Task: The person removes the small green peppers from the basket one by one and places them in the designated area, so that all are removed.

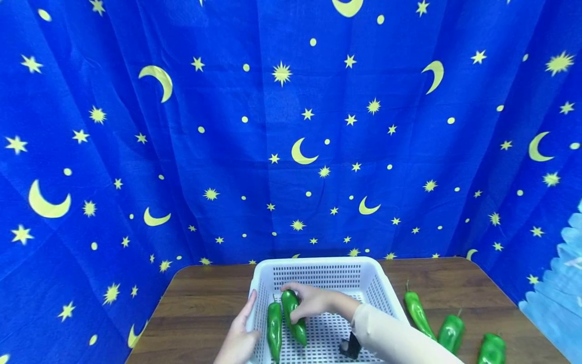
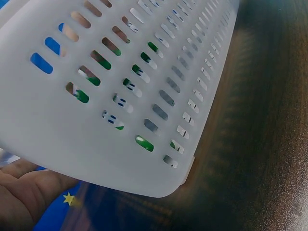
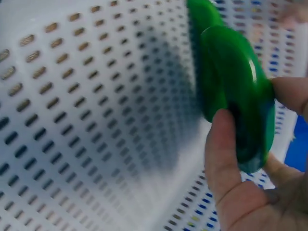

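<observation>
My right hand (image 1: pixel 313 299) is inside a white perforated plastic basket (image 1: pixel 318 262), gripping a long green pepper (image 1: pixel 297 328) between thumb and fingers. In the right wrist view the held pepper (image 3: pixel 240 72) slants across the fingertips, with part of another green one behind it. A second green pepper (image 1: pixel 275 326) lies in the basket along its left side. At the left rim, my left hand (image 1: pixel 238 337) holds the basket, thumb over the edge. The left wrist view has this hand (image 2: pixel 24 192) partly hidden behind the rim, and green shows through the slots.
On the wooden table (image 1: pixel 204 293), right of the basket, lie a slim green pepper (image 1: pixel 418 313) and two stouter green peppers, one (image 1: pixel 451 332) nearer the basket and one (image 1: pixel 492 349) by the front. A blue curtain (image 1: pixel 254 151) with moons and stars hangs behind the table.
</observation>
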{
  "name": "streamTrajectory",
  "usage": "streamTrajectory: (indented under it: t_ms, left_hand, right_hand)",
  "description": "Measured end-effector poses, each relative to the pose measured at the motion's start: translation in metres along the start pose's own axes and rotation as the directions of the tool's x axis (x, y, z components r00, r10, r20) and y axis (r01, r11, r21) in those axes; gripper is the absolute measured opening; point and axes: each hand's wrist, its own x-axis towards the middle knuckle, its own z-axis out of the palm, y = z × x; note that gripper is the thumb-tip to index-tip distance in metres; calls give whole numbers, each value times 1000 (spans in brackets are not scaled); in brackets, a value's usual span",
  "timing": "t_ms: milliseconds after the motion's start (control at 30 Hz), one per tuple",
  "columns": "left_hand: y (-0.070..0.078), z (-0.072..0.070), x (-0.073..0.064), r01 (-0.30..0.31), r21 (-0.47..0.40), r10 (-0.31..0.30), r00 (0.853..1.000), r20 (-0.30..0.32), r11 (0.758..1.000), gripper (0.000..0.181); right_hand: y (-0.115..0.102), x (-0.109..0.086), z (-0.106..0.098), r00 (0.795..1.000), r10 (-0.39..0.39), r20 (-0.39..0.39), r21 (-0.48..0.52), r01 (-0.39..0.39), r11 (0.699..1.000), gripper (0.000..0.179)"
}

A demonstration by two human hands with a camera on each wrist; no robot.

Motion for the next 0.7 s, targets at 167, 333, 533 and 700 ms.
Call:
streamTrajectory:
  t_ms: [167,333,533,700]
  left_hand:
    - [-2,0,1,0,10,0,1000,-10,1000,95]
    - [-2,1,1,-15,33,16,1000,-18,999,94]
    - [-4,1,1,-18,46,19,1000,-22,999,95]
    - [-3,2,1,-19,52,20,999,-24,998,95]
  right_hand:
    - [-12,-4,-17,997,-62,-36,37,63,997,85]
    - [-24,-11,-35,993,-97,-70,94,103,990,86]
    - [-27,-19,-52,986,-118,-116,121,132,984,79]
    - [-26,-28,-63,981,-126,-149,93,141,986,78]
